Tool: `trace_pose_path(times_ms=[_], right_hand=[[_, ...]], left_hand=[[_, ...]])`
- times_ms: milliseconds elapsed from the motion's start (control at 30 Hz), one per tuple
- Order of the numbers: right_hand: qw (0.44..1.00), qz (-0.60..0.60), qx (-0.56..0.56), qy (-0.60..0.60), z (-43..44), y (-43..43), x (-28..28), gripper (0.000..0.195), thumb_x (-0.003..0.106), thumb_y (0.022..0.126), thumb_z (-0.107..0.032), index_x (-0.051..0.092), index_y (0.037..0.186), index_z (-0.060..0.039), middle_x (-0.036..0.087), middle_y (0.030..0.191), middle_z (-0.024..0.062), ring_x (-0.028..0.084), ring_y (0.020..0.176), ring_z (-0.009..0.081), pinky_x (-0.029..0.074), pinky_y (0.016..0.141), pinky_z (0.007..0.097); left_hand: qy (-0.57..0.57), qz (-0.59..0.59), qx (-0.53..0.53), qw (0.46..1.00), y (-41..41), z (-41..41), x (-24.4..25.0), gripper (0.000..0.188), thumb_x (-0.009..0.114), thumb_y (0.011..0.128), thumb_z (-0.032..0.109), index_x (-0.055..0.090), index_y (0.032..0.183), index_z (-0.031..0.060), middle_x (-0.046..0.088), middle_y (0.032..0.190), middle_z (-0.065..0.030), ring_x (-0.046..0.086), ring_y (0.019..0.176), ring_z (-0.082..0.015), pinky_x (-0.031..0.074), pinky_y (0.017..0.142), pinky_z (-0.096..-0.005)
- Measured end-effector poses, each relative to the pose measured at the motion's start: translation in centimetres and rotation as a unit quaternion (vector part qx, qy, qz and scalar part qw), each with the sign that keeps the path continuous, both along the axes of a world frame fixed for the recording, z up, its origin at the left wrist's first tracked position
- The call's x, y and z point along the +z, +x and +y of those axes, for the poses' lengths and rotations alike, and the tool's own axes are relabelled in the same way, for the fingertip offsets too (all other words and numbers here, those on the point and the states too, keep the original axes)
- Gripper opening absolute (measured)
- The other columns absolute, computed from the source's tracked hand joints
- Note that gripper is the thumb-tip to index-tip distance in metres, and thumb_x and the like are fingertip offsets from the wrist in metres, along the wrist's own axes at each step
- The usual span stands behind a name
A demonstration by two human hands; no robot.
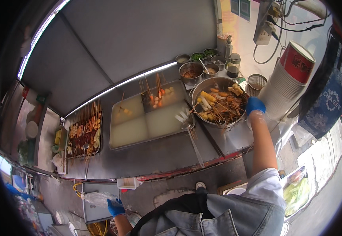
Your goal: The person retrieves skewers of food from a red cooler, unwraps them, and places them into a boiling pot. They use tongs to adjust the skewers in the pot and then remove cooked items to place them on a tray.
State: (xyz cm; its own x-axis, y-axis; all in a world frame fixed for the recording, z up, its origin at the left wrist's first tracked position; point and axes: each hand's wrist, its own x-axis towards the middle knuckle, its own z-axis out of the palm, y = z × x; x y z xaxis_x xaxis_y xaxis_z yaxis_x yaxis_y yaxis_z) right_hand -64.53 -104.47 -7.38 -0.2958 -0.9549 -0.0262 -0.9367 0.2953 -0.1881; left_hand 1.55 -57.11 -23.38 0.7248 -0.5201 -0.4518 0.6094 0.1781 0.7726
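My left hand [115, 207], in a blue glove, is low at left, fingers partly spread beside a clear plastic bag [98, 198]; whether it grips the bag cannot be told. Gloved in blue too, my right hand [255, 105] is at the right rim of a round metal pot [192, 96] filled with skewered food [210, 101]. Its fingers are hidden, and so is anything in them. Left of the pot, a divided metal tray [129, 146] of cloudy broth holds a few skewers [156, 94]. A slotted metal ladle [195, 147] lies across the tray's right corner.
More skewers fill a tray [83, 132] at the counter's left. Behind the pot stand metal bowls [191, 72] and a glass jar [233, 65]. A tall stack of paper cups [283, 79] and a wire strainer [256, 84] are by my right hand. A power strip [262, 26] with cables hangs above.
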Motion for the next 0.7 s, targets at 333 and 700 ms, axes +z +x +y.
trace_pose_path(times_ms=[333,700], right_hand=[[0.989,0.057,-0.030,-0.131,-9.7,0.2,-5.1,0.017,0.051,0.082,-0.006,0.067,0.084,-0.0042,0.067,0.087,0.0144,0.065,0.079,0.0292,0.052,0.066,0.0392],[0.760,-0.148,0.625,-0.099,21.2,29.0,-5.5,0.034,0.058,0.081,-0.020,0.058,0.113,-0.0067,0.061,0.103,0.0170,0.060,0.092,0.0308,0.049,0.080,0.0392]], left_hand=[[0.044,-0.010,0.002,0.999,0.4,0.3,0.2,0.054,0.048,0.089,0.048,0.042,0.131,0.0149,0.045,0.133,-0.0007,0.040,0.119,-0.0201,0.031,0.097,-0.0367],[-0.055,0.066,0.042,0.995,-6.6,15.3,3.4,0.039,0.059,0.084,0.035,0.056,0.111,0.0075,0.061,0.106,-0.0092,0.056,0.100,-0.0248,0.043,0.090,-0.0398]])
